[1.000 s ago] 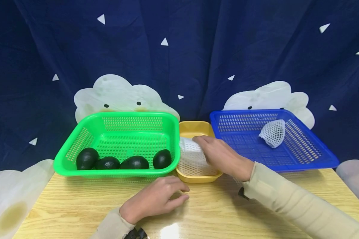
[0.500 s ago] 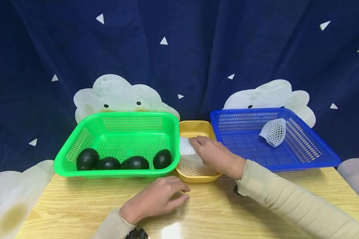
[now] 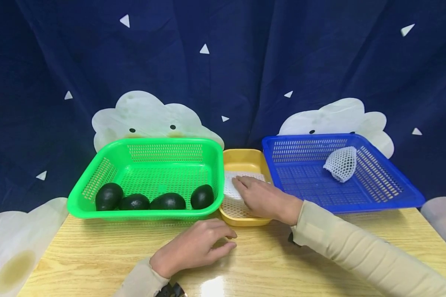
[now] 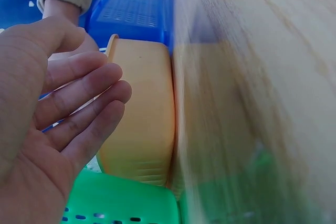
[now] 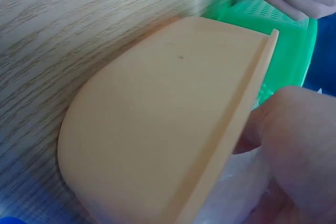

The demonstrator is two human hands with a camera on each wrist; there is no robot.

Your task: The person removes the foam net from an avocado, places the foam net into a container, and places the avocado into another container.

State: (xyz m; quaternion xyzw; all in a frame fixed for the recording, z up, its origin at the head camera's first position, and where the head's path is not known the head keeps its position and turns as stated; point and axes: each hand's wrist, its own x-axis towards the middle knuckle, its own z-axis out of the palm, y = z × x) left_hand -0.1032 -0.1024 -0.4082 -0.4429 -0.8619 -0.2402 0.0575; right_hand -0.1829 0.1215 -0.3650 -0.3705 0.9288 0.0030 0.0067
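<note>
White foam mesh sleeves lie flat in a small yellow tray. My right hand reaches into this tray with its fingers down on the mesh. Its fingertips are hidden, so whether they pinch a sleeve cannot be told. In the right wrist view, the thumb dips behind the tray's rim, over white mesh. My left hand rests over the table in front of the tray, fingers loosely bent and holding nothing. Its empty palm shows in the left wrist view.
A green basket on the left holds several dark avocados along its near side. On the right, a blue basket contains one puffed-out white mesh sleeve. The wooden table runs along the front; a dark blue curtain hangs behind.
My right hand has shifted slightly left and lower in the yellow tray. The mesh, rumpled at its left end a second ago, now lies flatter. My left hand has stayed put.
</note>
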